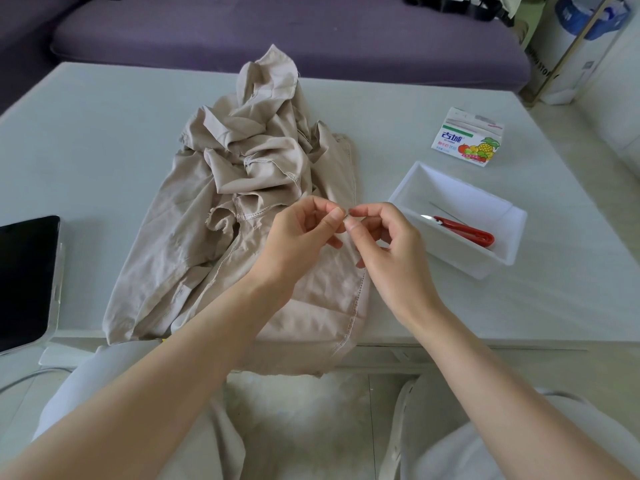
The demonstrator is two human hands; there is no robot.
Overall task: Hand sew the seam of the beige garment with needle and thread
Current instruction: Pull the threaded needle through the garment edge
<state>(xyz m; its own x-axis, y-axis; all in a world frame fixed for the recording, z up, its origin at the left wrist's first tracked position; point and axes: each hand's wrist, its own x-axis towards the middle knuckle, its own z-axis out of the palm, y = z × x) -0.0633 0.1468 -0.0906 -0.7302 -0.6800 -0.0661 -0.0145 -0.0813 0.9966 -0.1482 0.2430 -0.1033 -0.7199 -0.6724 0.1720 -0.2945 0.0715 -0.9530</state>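
The beige garment (242, 188) lies crumpled on the pale table (104, 140), its lower part hanging over the near edge. Both hands hover above its right side, fingertips almost meeting. My left hand (304, 237) pinches something small between thumb and forefinger; a thin dark tip, likely the needle (347, 215), shows there. My right hand (388, 240) pinches at the same spot with thumb and forefinger. The thread is too fine to make out.
A white tray (408, 192) at the right holds a red-handled tool (465, 231) and a thin pin. Behind it lies a small carton with fruit print (467, 142). A dark tablet (26, 278) sits at the left edge. A purple sofa (277, 29) runs behind the table.
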